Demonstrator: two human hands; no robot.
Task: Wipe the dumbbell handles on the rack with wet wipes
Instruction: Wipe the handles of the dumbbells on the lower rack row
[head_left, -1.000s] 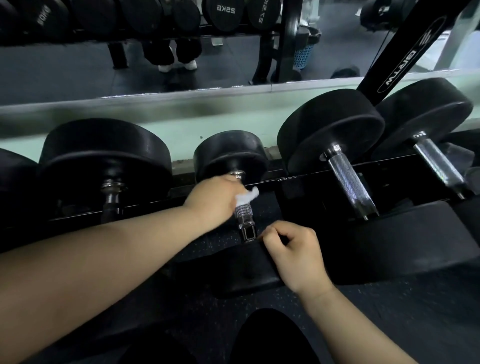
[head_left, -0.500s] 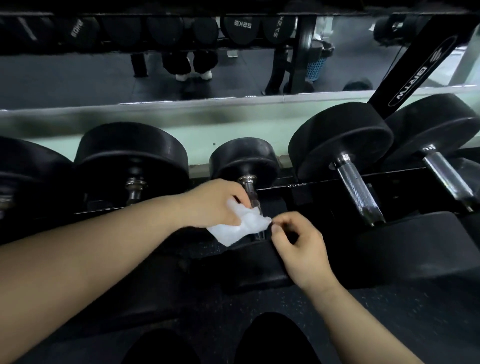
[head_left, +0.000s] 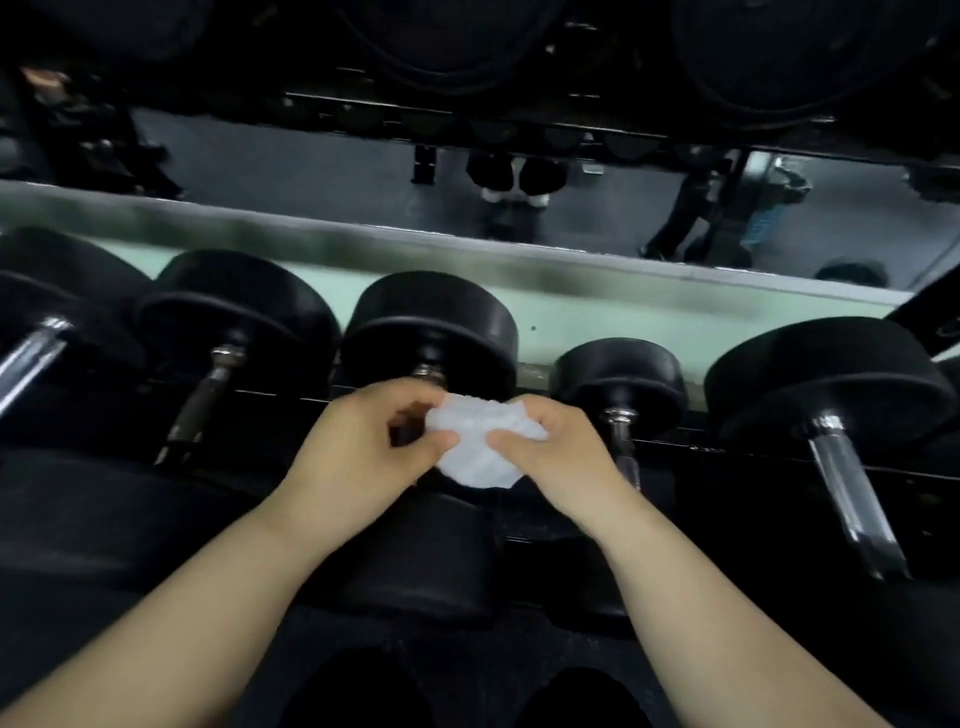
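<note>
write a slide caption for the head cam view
Both hands, left hand and right hand, hold a white wet wipe in front of a racked dumbbell.

The wet wipe (head_left: 475, 447) looks like thin white cloth, crumpled and slightly translucent. The dumbbell heads (head_left: 431, 322) are matt black, rubber-like and smooth. The handles (head_left: 852, 493) are polished metal, glossy with bright glints. The rack rail (head_left: 779, 457) is dark painted metal, dull.
</note>
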